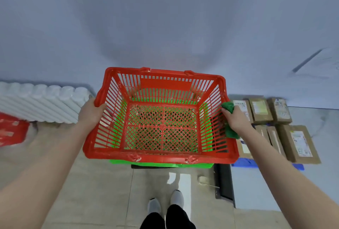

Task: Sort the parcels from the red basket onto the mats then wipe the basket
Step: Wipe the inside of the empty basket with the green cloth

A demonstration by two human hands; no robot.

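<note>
Both forearms reach forward, holding the empty red basket (161, 158) between them. The left hand (90, 113) grips the basket's left rim, thumb hooked over the edge and fingers curled beneath. The right hand (235, 118) has its fingers clamped on a green cloth (231, 133), pressed against the right rim. Just beyond the right fingers, brown parcels (260, 108) lie on a blue mat (244, 162).

No legible text anywhere, white shipping labels (301, 143) on the brown parcels (261, 117) too blurred to read, pale marks on red object (12, 131) at left, indecipherable.
</note>
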